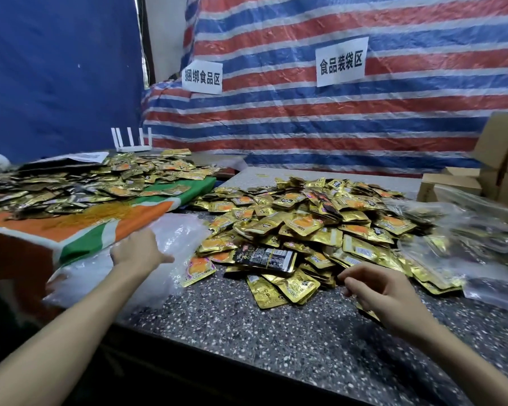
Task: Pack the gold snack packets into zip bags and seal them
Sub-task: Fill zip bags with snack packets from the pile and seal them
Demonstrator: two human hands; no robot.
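A big heap of gold snack packets [314, 221] covers the middle of the speckled stone table [276, 332]. A stack of clear zip bags [147, 268] lies at the heap's left. My left hand [138, 252] rests on top of that stack with its fingers reaching into the plastic; whether it grips a bag I cannot tell. My right hand [379, 288] hovers at the heap's near right edge, fingers loosely curled, holding nothing. Filled zip bags [467, 244] with gold packets inside are piled at the right. A black packet [266, 257] lies on the heap's near side.
A second spread of gold packets [79, 180] lies on an orange, white and green cloth [106, 227] at the left. Cardboard boxes [499, 168] stand at the far right. A white router [132, 140] sits at the back. A striped tarp with paper signs hangs behind.
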